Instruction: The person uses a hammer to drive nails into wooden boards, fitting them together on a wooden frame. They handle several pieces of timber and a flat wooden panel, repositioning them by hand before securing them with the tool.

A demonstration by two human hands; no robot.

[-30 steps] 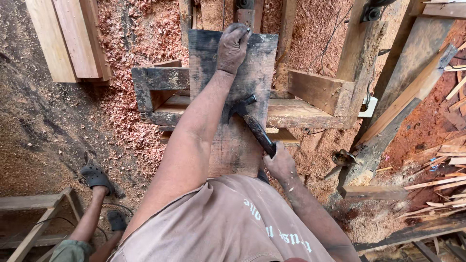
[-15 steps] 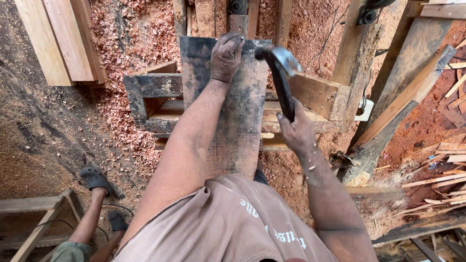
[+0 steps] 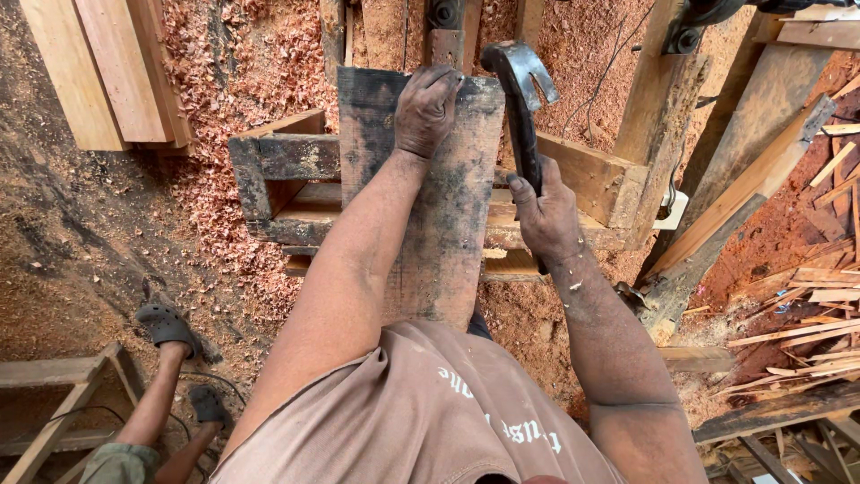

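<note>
— What's underfoot?
— Sawdust and reddish shavings (image 3: 269, 63) all over a dirt floor; pale planks (image 3: 98, 72) at ten o'clock, scrap strips at three.
— The hands?
— Left hand (image 3: 425, 108) lies curled on the dark board (image 3: 443, 224) at twelve. Right hand (image 3: 546, 215) is wrapped around a claw hammer (image 3: 520, 99), head raised at one o'clock.
</note>
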